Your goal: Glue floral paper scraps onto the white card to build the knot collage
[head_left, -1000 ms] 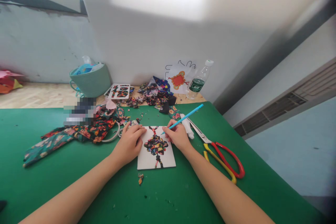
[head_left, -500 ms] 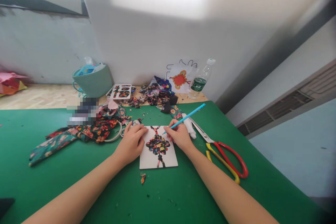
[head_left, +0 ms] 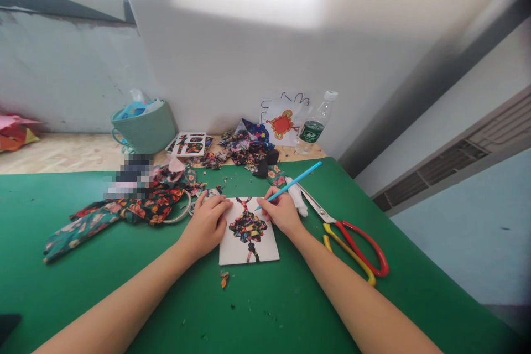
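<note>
A white square board (head_left: 265, 251) with a knot-shaped pattern of dark floral fabric lies on the green table mat (head_left: 166, 298). My left hand (head_left: 206, 224) rests on the board's upper left edge, fingers apart, holding nothing. In my right hand (head_left: 281, 213) is a light blue pen (head_left: 298, 178), pinched near its tip. That tip touches or hovers just over the board's upper right part, right of the fabric pattern. Large scissors (head_left: 352, 243) with red and yellow handles lie right of my right hand, beside a white bundle (head_left: 297, 199).
Floral cloth (head_left: 91, 225) and a ring (head_left: 182, 211) lie to the left. Along the wall stand a teal basket (head_left: 145, 128), a patterned white card (head_left: 189, 144), fabric scraps (head_left: 249, 146), a printed knot picture (head_left: 282, 121) and a bottle (head_left: 315, 127).
The whole view has shifted slightly, so everything sits a little further left. Both hands keep nearly the same places on the board, and the pen is still in my right hand.
</note>
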Demonstrator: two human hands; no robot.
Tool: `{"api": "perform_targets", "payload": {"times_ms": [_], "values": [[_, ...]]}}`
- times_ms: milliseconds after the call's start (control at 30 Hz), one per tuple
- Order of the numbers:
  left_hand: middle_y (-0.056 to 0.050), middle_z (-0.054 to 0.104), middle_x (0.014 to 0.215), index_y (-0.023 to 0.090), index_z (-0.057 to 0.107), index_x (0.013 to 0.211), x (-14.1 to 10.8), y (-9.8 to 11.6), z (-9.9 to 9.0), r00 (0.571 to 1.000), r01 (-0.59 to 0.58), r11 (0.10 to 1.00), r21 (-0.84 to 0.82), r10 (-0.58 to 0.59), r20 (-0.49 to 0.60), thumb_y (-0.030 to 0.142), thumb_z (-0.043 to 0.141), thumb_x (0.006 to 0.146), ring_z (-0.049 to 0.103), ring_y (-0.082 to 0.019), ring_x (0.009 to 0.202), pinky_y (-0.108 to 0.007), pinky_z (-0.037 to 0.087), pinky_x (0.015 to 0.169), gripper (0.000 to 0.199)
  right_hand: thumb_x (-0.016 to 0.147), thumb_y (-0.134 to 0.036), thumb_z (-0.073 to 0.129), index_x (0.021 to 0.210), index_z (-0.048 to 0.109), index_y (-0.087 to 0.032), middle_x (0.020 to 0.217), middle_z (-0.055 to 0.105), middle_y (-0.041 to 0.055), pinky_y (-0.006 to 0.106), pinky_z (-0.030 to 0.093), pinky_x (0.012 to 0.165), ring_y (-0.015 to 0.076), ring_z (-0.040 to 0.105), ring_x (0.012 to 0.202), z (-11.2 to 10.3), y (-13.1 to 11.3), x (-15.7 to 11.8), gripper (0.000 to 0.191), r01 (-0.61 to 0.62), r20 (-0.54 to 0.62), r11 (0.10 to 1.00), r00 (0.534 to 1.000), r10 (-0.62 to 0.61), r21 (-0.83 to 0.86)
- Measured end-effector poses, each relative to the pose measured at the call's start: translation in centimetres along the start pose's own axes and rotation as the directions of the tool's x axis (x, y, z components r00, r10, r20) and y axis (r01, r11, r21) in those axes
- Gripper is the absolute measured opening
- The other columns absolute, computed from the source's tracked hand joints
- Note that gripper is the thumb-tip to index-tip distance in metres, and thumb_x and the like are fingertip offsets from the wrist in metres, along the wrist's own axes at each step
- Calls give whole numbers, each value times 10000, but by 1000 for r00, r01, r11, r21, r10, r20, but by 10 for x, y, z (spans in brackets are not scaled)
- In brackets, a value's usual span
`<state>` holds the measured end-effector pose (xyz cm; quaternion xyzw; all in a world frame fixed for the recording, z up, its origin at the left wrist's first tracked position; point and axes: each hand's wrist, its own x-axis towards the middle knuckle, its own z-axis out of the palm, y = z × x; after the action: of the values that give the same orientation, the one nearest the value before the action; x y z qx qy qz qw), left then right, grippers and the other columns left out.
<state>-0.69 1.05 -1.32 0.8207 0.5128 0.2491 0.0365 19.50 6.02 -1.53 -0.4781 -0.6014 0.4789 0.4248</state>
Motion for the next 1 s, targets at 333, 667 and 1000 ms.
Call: {"api": "perform_targets", "payload": {"times_ms": [333,667,1000], "values": [[-51,552,1090,205,516,1059,-1,0,1,1000,2,1000,-1,-2,-7,71,384,749,471,-180,1077,-472,144,1048,363,703,-295,558,629,407,-205,425,526,-67,164,301,299,77,448,305,0,-1,0,190,-9,6,1000,1000,9,3],[-52,552,1088,209,513,1069,-1,0,1,1000,-9,1000,-6,9,-12,72,378,750,469,-183,1079,-476,146,1044,372,687,-300,576,629,403,-209,425,531,-67,174,299,298,88,456,306,0,0,0,204,-12,-8,1000,1000,12,-17],[-49,552,1087,209,514,1064,0,0,1,1000,-5,1000,1,5,-9,71,379,747,471,-179,1075,-478,146,1045,372,701,-305,569,632,401,-210,428,530,-66,171,300,301,85,454,309,0,2,0,205,-7,2,1000,1000,7,-22]]}}
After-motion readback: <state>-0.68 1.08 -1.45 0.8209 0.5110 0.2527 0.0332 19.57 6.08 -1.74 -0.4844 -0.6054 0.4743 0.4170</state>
